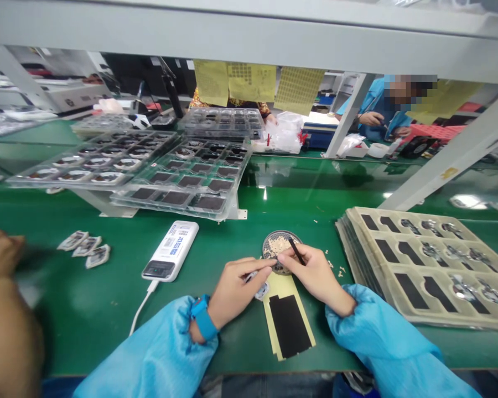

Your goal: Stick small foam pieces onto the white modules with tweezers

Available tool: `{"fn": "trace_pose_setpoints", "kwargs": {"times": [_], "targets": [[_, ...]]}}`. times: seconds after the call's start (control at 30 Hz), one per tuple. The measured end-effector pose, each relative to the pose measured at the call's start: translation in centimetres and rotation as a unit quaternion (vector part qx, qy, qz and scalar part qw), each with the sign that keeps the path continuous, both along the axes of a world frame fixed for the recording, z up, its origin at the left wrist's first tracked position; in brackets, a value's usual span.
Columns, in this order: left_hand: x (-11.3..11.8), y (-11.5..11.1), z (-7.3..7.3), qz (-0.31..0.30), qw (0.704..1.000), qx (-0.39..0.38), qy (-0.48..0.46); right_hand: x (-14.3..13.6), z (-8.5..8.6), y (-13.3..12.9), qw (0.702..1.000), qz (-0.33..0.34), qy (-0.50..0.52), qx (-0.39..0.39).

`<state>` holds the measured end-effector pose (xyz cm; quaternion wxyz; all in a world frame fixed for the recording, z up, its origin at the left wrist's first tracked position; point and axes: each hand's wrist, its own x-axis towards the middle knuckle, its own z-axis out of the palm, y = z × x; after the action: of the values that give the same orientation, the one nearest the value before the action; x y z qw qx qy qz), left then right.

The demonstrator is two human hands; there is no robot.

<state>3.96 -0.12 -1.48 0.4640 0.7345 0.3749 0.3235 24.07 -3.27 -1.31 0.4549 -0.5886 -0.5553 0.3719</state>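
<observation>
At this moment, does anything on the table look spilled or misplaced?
Yes: small pale pieces lie loose on the green table beside the right hand. They look perhaps spilled, since similar pieces are gathered in the round dish.

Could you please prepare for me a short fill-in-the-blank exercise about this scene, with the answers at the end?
1. The right hand holds a slim tool whose colour is ____.
2. The black sheet lies on a ____ backing.
3. The cable of the white device is coloured ____.
4. Left of the white device, a close group of ____ small parts lies on the green table.

Missing words: black; yellow; white; three.
</observation>
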Motion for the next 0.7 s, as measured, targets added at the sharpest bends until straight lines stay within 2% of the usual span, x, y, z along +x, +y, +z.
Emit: {"fn": "trace_pose_setpoints", "kwargs": {"times": [0.13,0.2,0.33,0.5,0.7], "targets": [[-0.1,0.4,-0.2,0.017,0.981,-0.179,-0.071,0.3,-0.3,0.0,0.998,-0.025,0.060,-0.010],[-0.2,0.8,-0.3,0.026,0.969,-0.223,-0.106,0.6,-0.3,-0.1,0.995,-0.042,0.086,-0.027],[-0.1,1.1,-0.4,0.023,0.965,-0.230,-0.126,0.7,0.1,-0.3,0.993,-0.048,0.097,-0.048],[0.2,1.2,-0.6,0.043,0.971,-0.211,-0.105,0.2,0.6,-0.7,0.989,0.037,0.111,-0.086],[-0.5,1.1,-0.5,0.028,0.976,-0.196,-0.094,-0.4,-0.6,-0.7,0.986,0.086,0.112,-0.092]]}}
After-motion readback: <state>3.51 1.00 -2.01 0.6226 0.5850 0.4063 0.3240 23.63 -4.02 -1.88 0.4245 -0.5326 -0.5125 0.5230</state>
